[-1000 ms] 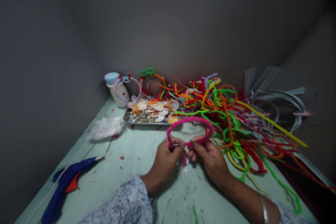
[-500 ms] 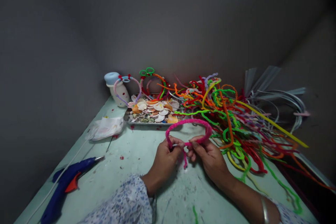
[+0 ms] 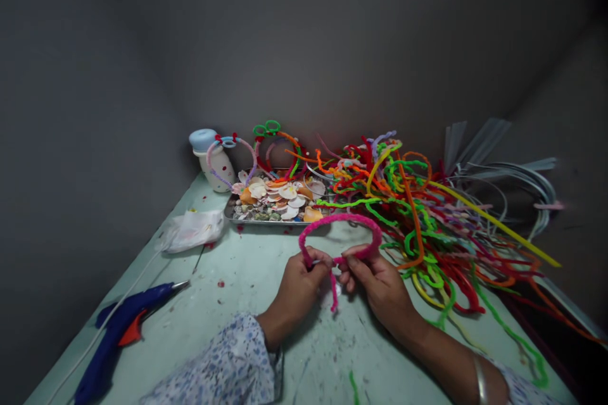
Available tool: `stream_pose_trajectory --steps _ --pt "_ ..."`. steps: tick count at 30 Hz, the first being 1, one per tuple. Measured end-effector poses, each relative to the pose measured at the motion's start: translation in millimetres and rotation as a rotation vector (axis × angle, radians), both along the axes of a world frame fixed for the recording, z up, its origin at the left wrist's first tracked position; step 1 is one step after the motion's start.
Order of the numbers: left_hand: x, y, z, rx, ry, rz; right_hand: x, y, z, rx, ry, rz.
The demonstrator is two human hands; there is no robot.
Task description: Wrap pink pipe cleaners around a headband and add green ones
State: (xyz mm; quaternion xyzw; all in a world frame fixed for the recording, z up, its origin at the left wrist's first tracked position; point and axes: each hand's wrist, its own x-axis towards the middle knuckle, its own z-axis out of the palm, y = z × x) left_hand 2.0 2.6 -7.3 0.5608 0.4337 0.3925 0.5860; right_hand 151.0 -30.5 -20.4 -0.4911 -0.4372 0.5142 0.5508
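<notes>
A pink fuzzy hoop [image 3: 341,220] is held up above the pale green table [image 3: 228,291]. My left hand [image 3: 304,275] pinches its near left part, fingers closed. On the near right part, my right hand [image 3: 370,272] is closed in a pinch too. Between the two hands a short pink end hangs down. Beyond the hoop lies a metal tray [image 3: 266,222] full of shells [image 3: 287,193].
At the left lie a blue glue gun [image 3: 114,335] with its cable and a plastic bag [image 3: 192,232]. A white bottle [image 3: 216,168] and decorated hoops [image 3: 285,136] stand behind. Colourful pipe cleaners [image 3: 413,202] and clear strips [image 3: 479,145] heap up at the right.
The hanging pink end reaches slightly lower than before. Both hands keep their pinch on the hoop, nearly in the same place.
</notes>
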Motion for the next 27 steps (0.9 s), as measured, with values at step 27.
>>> stream_pose_trajectory --steps 27 --pt "1.6 -1.6 1.9 -0.067 -0.049 -0.011 -0.7 1.6 -0.8 0.009 0.004 0.013"
